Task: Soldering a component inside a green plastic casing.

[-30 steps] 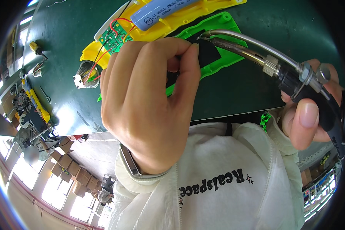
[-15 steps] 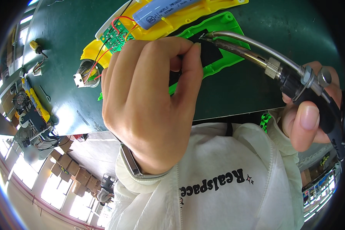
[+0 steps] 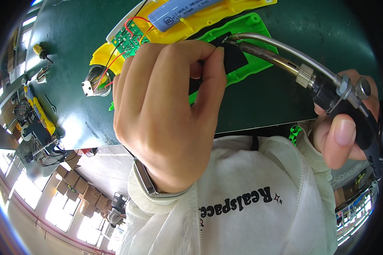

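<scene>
My right hand [image 3: 342,131] is closed round the black handle of a soldering iron [image 3: 285,63], which has a curved metal feed tube fixed along it. The iron's tip and the tube's end meet over a black panel [image 3: 236,59] in a green plastic housing [image 3: 259,32]. Close beside that tip, my left hand [image 3: 166,114] pinches thumb and forefinger together. What they hold, if anything, is too small and hidden to make out. Behind the left hand lies a yellow housing [image 3: 191,32] with a blue cylindrical battery [image 3: 178,16] and a green circuit board [image 3: 132,40] with red, black and yellow wires.
Left of my left hand, a round clear lamp piece [image 3: 100,78] with a white connector hangs on wires. The green tabletop [image 3: 276,102] bears a small yellow-and-black part [image 3: 39,52] and a yellow tool [image 3: 42,112] near its left edge. Cardboard boxes [image 3: 83,189] stand beyond.
</scene>
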Tool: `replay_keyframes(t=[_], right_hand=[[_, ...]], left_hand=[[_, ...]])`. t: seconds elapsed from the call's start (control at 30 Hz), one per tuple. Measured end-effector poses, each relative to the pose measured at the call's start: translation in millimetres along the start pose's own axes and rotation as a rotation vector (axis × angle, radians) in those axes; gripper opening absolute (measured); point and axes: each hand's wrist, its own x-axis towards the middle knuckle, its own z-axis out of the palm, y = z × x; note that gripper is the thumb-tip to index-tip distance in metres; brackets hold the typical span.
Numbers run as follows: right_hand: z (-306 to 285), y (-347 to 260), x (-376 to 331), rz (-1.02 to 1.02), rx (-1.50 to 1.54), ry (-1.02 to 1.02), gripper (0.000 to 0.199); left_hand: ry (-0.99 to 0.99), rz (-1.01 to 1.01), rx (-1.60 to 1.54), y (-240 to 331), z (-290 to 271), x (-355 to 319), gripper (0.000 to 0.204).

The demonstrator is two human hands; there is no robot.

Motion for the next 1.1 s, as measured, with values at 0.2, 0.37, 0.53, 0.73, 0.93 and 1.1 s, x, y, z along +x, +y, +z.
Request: replay_keyframes(t=[0.2,0.37,0.53,0.73,0.93,1.1], right_hand=[[0.5,-0.1,1.1,-0.001,0.003,-0.02,0.024],[2.1,-2.0,-1.2,0.028,0.032,0.037,0.024],[-2.5,2.8,1.7,0.002,-0.044,0.013,0.024],[4.0,-1.5,-5.8,0.064,-0.075,0.165,0.027],[-2.8,0.3,0.3,0.023,-0.073,0.069,0.026],[-1.8,4.6,0.8,-0.045,-0.018,0.087,0.024]], left_hand=[[0.003,0.006,0.003,0.2,0.3,0.1,0.011],[0.003,0.005,0.005,0.6,0.0,0.3,0.011],[0.002,0.006,0.007,0.6,0.0,0.4,0.011],[-0.002,0.024,0.028,0.8,-0.6,1.2,0.011],[-0.005,0.052,0.074,0.7,-1.3,0.7,0.012],[0.011,0.152,0.116,-5.3,-3.4,2.5,0.015]])
